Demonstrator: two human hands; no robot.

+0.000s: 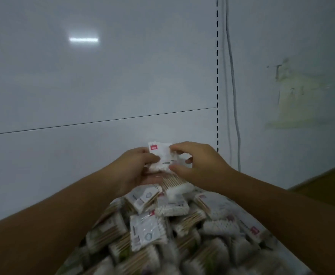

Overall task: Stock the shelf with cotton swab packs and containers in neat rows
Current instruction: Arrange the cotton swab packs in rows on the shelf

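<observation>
Both hands are up over the heap, holding a small bunch of cotton swab packs (162, 154) between them. The left hand (135, 169) curls its fingers round the bunch from the side, thumb on the front. The right hand (200, 167) pinches the top edge and lower face. Can't tell how many packs are in there, the fingers cover most of it. The red label is too blurry to read. Below, the loose pile of packs (162, 235) is smeared and cut off at the bottom edge. Behind sits the white shelf back panel (83, 76).
</observation>
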